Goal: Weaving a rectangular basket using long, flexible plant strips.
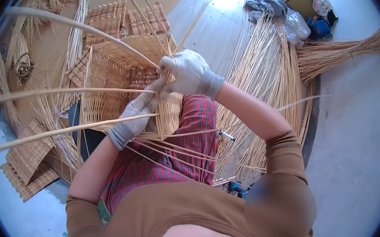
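Brown top (pixel 171 207) on the person is closest, low down in the view. Up at the fingers, the right hand (pixel 190 72), in a pale glove, has its fingertips curled shut on a long cane at the basket's rim. Its partner, the left hand (pixel 135 117), is gloved too, and its fingers lie along the rim beneath the canes (pixel 81 127); I cannot tell how tightly they grip. All this happens on the near right corner of the woven basket (pixel 106 81), which sits tilted with its open side up, against the red checked cloth (pixel 194 120) over the knees. It looks light and a bit springy, stiff in the walls, and not slippery in gloves. Good places to hold are the thick rim and the corners; the loose canes look bendy and could snap if bent hard. Farther out, flat woven pieces (pixel 32 149) lie by the floor's left edge. A big fan of thin strips (pixel 259 82) spreads on the right side, with a tied bundle (pixel 348 54) toward the floor's right edge.
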A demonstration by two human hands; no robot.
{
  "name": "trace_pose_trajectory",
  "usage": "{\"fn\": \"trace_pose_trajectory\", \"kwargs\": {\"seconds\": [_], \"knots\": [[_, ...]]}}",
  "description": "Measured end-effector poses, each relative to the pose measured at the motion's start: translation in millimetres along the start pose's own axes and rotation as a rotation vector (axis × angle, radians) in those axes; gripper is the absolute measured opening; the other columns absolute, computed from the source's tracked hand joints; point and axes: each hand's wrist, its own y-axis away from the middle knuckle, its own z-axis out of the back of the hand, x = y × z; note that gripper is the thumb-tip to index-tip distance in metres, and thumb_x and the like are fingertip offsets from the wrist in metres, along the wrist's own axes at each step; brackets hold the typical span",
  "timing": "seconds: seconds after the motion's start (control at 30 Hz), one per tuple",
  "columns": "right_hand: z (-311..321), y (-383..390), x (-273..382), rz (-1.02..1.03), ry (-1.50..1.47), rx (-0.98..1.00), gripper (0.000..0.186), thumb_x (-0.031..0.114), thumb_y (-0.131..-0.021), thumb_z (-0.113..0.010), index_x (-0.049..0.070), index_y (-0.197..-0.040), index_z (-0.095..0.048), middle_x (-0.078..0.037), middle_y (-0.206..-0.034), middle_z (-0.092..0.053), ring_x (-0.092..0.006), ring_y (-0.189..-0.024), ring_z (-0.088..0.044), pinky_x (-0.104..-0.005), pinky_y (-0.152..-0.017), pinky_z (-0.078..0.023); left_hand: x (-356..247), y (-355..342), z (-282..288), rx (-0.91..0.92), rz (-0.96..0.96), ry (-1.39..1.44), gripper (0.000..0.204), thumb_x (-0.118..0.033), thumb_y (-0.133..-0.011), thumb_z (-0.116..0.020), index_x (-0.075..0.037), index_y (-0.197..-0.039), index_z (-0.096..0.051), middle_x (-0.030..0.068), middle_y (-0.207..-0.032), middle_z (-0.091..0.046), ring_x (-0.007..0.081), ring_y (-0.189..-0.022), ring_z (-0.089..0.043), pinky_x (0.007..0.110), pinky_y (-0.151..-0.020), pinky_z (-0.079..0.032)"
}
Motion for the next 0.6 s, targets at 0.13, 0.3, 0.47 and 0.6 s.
{"fn": "trace_pose_trajectory", "kwargs": {"seconds": [0.13,0.3,0.47,0.6], "knots": [[-0.7,1.9,7.0,-0.065,-0.023,-0.041,0.053,0.043,-0.067,-0.089,0.012,-0.105,-0.067,-0.011,-0.080,-0.070,-0.0349,-0.083,-0.071,-0.0448,-0.075,-0.056,6.7,-5.8,13.3,0.082,-0.019,0.248,0.056,-0.017,-0.106,-0.059,-0.016,-0.160,-0.041,-0.0031,-0.133,-0.056,0.0087,-0.119,-0.052,0.025,-0.107,-0.044],[-18.8,35.0,24.6,-0.339,-0.235,-0.169,0.069,0.051,-0.076,-0.084,0.009,-0.125,-0.060,-0.014,-0.089,-0.071,-0.0349,-0.088,-0.071,-0.0451,-0.079,-0.056,1.5,-36.7,33.8,-0.155,-0.472,-0.732,0.049,-0.056,-0.099,-0.059,-0.022,-0.133,-0.070,0.0161,-0.132,-0.066,0.0327,-0.130,-0.059,0.046,-0.112,-0.044],[-25.0,76.3,107.0,-0.523,-0.259,0.109,0.065,0.064,-0.078,-0.079,0.003,-0.093,-0.063,-0.019,-0.087,-0.068,-0.0398,-0.086,-0.068,-0.0486,-0.076,-0.054,2.0,-45.3,20.8,-0.300,-0.551,-0.878,0.045,-0.060,-0.095,-0.062,-0.019,-0.109,-0.073,0.0123,-0.140,-0.064,0.0322,-0.130,-0.060,0.056,-0.119,-0.032],[-55.2,74.8,126.3,-0.419,-0.215,-0.182,0.064,0.060,-0.075,-0.081,0.002,-0.093,-0.061,-0.021,-0.083,-0.065,-0.0431,-0.080,-0.065,-0.0523,-0.073,-0.051,0.1,-45.0,11.7,-0.342,-0.511,-0.787,0.036,-0.047,-0.091,-0.074,-0.013,-0.098,-0.072,0.0154,-0.132,-0.068,0.0325,-0.128,-0.061,0.048,-0.114,-0.041]]}}
